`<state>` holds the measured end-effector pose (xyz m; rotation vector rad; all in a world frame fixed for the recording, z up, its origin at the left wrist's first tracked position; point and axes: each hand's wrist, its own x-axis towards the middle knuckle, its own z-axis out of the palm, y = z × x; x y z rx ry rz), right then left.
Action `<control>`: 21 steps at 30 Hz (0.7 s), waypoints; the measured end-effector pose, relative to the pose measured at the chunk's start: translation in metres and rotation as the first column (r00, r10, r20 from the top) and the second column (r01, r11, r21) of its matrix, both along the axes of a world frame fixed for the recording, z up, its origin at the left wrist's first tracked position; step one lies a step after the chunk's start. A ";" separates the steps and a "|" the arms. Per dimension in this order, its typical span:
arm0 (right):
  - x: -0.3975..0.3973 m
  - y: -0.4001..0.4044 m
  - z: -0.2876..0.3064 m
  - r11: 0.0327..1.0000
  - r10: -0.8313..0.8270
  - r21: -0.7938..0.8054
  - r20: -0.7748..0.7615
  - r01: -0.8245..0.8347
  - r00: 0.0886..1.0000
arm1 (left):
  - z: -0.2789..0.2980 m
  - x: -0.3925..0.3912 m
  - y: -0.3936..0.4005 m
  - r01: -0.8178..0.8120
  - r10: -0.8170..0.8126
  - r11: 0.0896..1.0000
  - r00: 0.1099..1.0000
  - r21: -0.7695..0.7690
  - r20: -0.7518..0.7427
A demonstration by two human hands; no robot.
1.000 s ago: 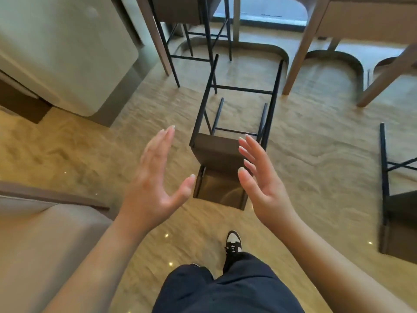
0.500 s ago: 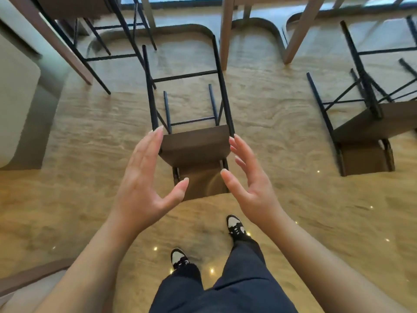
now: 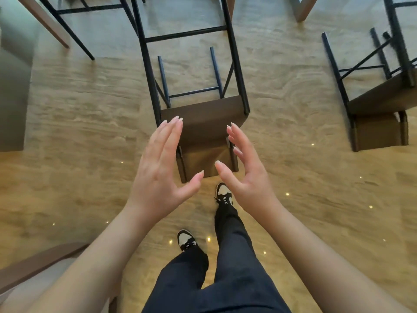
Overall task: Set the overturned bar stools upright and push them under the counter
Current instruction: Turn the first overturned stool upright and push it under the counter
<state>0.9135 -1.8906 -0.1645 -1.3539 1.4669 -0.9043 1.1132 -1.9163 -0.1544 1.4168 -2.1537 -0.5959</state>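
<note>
Glossy tan floor [image 3: 79, 136]: overturned bar stool [image 3: 203, 123] lying mid-floor, second stool [image 3: 379, 105] toppled at right edge; left hand [image 3: 158, 175] and right hand [image 3: 246, 175] hover above, each grip spread, empty.

An overturned bar stool [image 3: 203, 123] lies on its back on the wood-grain floor [image 3: 79, 114], black legs pointing away from the person. The left hand [image 3: 159, 175] and right hand [image 3: 247, 177] hover above its brown seat, palms facing each other, fingers straight, holding nothing. A second overturned stool [image 3: 379, 109] lies right of it. Two black-and-cream sneakers [image 3: 223, 194] stand just behind its backrest.
</note>
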 end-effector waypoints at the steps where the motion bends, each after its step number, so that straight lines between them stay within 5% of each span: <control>1: -0.001 -0.009 -0.017 1.000 0.015 0.015 -0.012 -0.015 1.000 | -0.018 -0.002 -0.006 -0.017 0.017 1.000 1.000 0.008 0.006; 8: -0.022 -0.069 -0.174 0.990 0.126 0.077 -0.125 -0.117 0.984 | -0.177 -0.015 -0.053 -0.041 0.034 0.997 0.993 0.058 0.117; 14: -0.032 -0.099 -0.368 0.954 0.230 0.250 -0.244 -0.168 0.942 | -0.362 -0.020 -0.080 -0.053 0.011 0.989 0.959 0.141 0.282; 21: -0.027 -0.108 -0.580 0.894 0.443 0.272 -0.419 -0.356 0.792 | -0.584 -0.025 -0.077 0.107 -0.220 0.952 0.890 0.286 0.399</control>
